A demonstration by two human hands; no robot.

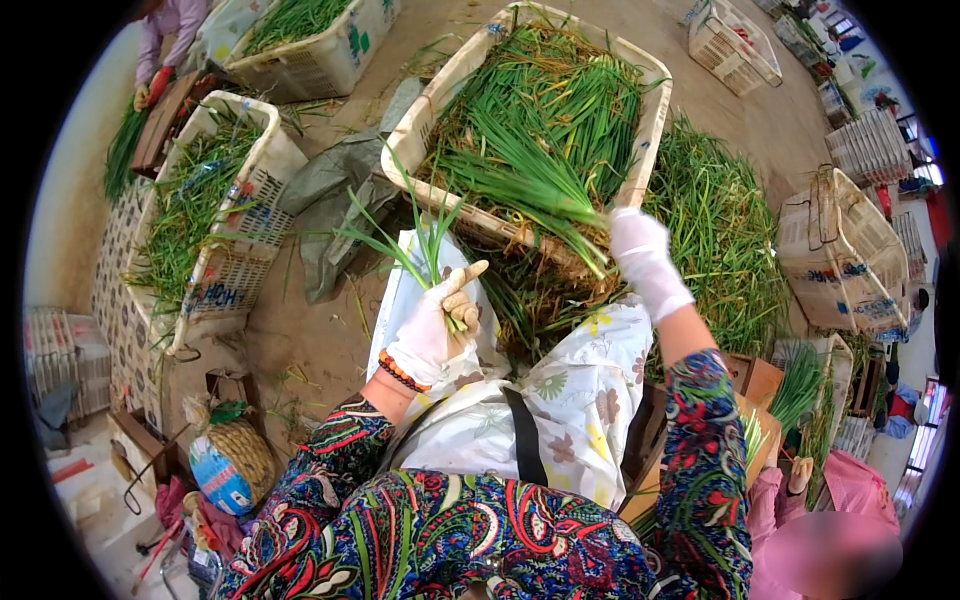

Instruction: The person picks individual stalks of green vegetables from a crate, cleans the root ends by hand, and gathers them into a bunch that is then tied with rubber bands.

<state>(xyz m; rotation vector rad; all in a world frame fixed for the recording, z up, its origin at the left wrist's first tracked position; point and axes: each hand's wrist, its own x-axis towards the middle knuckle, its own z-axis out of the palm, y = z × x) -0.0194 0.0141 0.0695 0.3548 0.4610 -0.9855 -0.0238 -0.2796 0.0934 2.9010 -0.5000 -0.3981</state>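
My left hand (432,330), in a pale glove, is closed around a few green chives (425,248) above my lap, with its index finger stretched out. My right hand (641,250), gloved in white, is at the near right corner of a large white plastic crate (656,130). Its fingers look curled around the pale ends of a bunch of chives (568,190), slightly smeared by motion. Green chives mixed with brown, dry leaves (560,85) fill the crate. A patterned plastic apron (560,395) covers my legs.
A heap of chives (715,230) lies right of the crate. More filled crates (262,190) stand at left, near a grey-green sack (340,195). A white crate (850,245) is at right. Another person's hand (798,475) shows at lower right; a co-worker's sleeve (180,30) at upper left.
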